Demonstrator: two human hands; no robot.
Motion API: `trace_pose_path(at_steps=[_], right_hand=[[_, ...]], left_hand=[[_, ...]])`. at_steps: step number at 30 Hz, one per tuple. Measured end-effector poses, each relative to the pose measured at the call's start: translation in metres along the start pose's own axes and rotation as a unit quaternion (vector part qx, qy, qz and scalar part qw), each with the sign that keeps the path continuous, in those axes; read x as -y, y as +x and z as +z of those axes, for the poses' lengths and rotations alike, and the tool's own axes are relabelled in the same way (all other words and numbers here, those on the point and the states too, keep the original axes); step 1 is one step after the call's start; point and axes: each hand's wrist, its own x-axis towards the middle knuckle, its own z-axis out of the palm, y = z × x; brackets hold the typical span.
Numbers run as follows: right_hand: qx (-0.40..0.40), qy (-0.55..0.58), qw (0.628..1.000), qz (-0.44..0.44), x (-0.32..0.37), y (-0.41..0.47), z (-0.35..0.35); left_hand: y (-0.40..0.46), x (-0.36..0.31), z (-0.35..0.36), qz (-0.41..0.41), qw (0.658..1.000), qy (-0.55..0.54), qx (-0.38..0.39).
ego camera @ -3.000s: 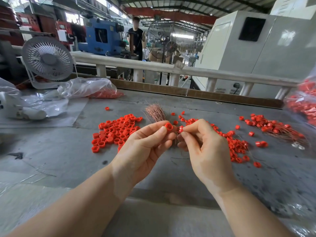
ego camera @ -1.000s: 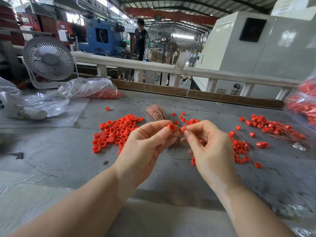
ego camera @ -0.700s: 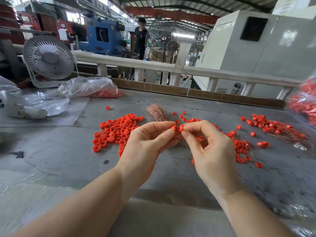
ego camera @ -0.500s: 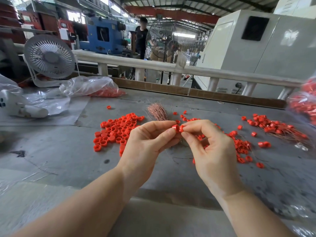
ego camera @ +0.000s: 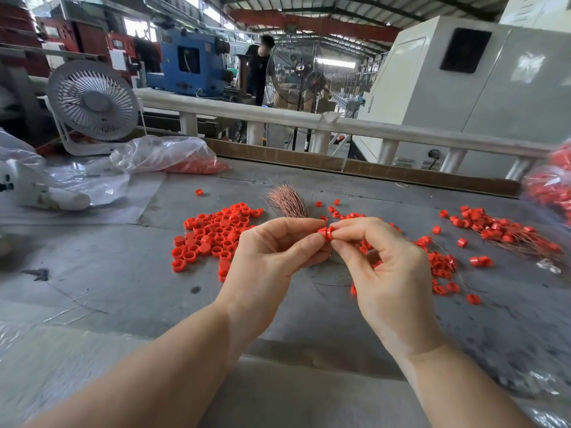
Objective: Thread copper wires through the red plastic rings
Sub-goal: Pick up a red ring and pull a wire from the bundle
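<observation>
Red plastic ring (ego camera: 325, 233) is being pinched between both sets of fingertips above the grey workbench (ego camera: 102, 273), the left hand (ego camera: 272, 257) and right hand (ego camera: 386, 273) having closed the gap seen a second ago. Any copper wire at the ring is too fine to make out; threading is apparently under way. Copper wire bundle (ego camera: 287, 203) is lying just beyond, loose rings (ego camera: 213, 239) piled left.

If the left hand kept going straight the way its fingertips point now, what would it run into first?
The left hand points right, at the small red plastic ring it pinches. Just past that are the fingertips of the right hand, which look to be already touching the ring, so they come first.
</observation>
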Motion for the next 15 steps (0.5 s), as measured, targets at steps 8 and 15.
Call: trace_pose_path(at_steps=[8, 15], right_hand=[[0.004, 0.005, 1.000, -0.005, -0.0008, -0.0001, 0.0004], [0.008, -0.011, 1.000, -0.011, -0.0020, 0.0001, 0.0008]], left_hand=[[-0.0001, 0.0000, -0.0006, -0.004, 1.000, -0.002, -0.001], [0.0003, 0.0008, -0.0001, -0.013, 1.000, 0.003, -0.001]])
